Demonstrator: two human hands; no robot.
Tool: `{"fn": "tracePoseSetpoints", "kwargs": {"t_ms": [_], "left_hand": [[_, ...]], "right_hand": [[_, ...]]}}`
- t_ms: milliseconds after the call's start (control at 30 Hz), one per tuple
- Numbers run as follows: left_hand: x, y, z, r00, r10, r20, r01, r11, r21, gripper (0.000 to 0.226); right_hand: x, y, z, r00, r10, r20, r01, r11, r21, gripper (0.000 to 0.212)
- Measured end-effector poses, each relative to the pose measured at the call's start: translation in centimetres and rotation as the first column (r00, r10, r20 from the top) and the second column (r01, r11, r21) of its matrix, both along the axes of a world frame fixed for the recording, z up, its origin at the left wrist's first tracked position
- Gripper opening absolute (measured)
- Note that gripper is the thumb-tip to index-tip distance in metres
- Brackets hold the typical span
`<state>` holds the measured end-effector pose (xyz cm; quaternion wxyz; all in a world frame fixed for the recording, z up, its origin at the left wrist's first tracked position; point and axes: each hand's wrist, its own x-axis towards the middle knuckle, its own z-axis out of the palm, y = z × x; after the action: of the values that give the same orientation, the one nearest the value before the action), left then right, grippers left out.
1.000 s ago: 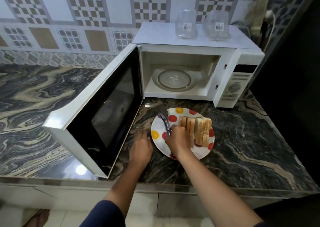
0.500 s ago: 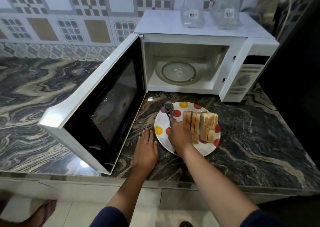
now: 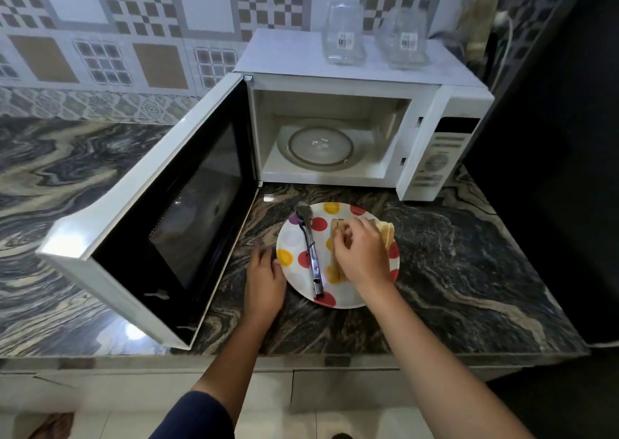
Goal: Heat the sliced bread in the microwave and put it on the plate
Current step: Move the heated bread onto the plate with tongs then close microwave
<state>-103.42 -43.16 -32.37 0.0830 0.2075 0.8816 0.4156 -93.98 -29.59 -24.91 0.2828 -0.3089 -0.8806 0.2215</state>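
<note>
The right hand (image 3: 361, 257) curls its fingers round the sliced bread (image 3: 387, 232) on the plate (image 3: 294, 237); the left hand (image 3: 264, 281) rests flat, fingers straight, on the tabletop (image 3: 452, 271) at the plate's rim.

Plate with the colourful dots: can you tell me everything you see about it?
The plate is round, white and glossy, with red, yellow and purple dots. It lies flat on the dark marbled counter, just in front of the open microwave. On it lie metal tongs, left of a row of bread slices. The right hand grips the slices; the left hand lies flat on the counter, fingertips at the plate's left rim.
</note>
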Motion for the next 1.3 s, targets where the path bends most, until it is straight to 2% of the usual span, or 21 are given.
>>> {"fn": "tracePoseSetpoints", "kwargs": {"t_ms": [100,167,233,333,467,567,667,800,900,1067,1300], "left_hand": [[-0.7,1.2,0.7,0.998,0.054,0.025,-0.056,0.995,0.082,0.036],[-1.0,1.8,0.8,0.996,0.073,0.054,-0.078,0.992,0.103,0.033],[-1.3,2.1,0.7,0.993,0.079,0.091,-0.088,0.991,0.099,0.031],[-1.8,2.5,0.5,0.985,0.100,0.140,-0.107,0.993,0.049,0.030],[-2.5,3.0,0.9,0.978,0.085,0.191,-0.088,0.996,0.008,0.027],[-3.1,3.1,0.5,0.968,0.075,0.238,-0.084,0.996,0.026,0.027],[-3.0,3.2,0.4,0.964,0.095,0.247,-0.102,0.995,0.013,0.028],[-2.6,3.6,0.2,0.971,0.106,0.216,-0.115,0.993,0.027,0.028],[-2.7,3.7,-0.5,0.964,0.127,0.232,-0.149,0.985,0.081,0.026],[-2.0,4.3,-0.7,0.955,0.108,0.277,-0.159,0.973,0.167,0.028],[-1.2,4.6,-0.4,0.977,0.058,0.207,-0.106,0.969,0.225,0.038]], "right_hand": [[2.4,3.3,0.1,0.977,-0.136,-0.162,0.129,0.990,-0.054,0.014],[4.3,5.8,-0.9,0.955,-0.265,-0.135,0.252,0.962,-0.107,0.017],[5.9,7.9,-2.5,0.941,-0.336,-0.032,0.326,0.930,-0.171,0.021],[6.4,9.4,-4.8,0.936,-0.317,0.154,0.350,0.887,-0.300,0.030],[5.4,10.3,-5.7,0.955,-0.221,0.200,0.293,0.818,-0.495,0.033],[5.1,11.3,-5.6,0.961,-0.171,0.219,0.265,0.804,-0.532,0.017],[4.8,11.8,-5.6,0.959,-0.154,0.239,0.266,0.781,-0.565,0.011],[4.1,11.4,-6.0,0.949,-0.170,0.266,0.294,0.782,-0.549,0.017],[3.6,10.5,-6.3,0.947,-0.229,0.226,0.318,0.779,-0.540,0.021],[3.0,8.9,-6.6,0.916,-0.391,0.092,0.366,0.715,-0.595,0.023],[3.2,8.0,-6.4,0.906,-0.418,-0.073,0.265,0.692,-0.671,0.033]]}}
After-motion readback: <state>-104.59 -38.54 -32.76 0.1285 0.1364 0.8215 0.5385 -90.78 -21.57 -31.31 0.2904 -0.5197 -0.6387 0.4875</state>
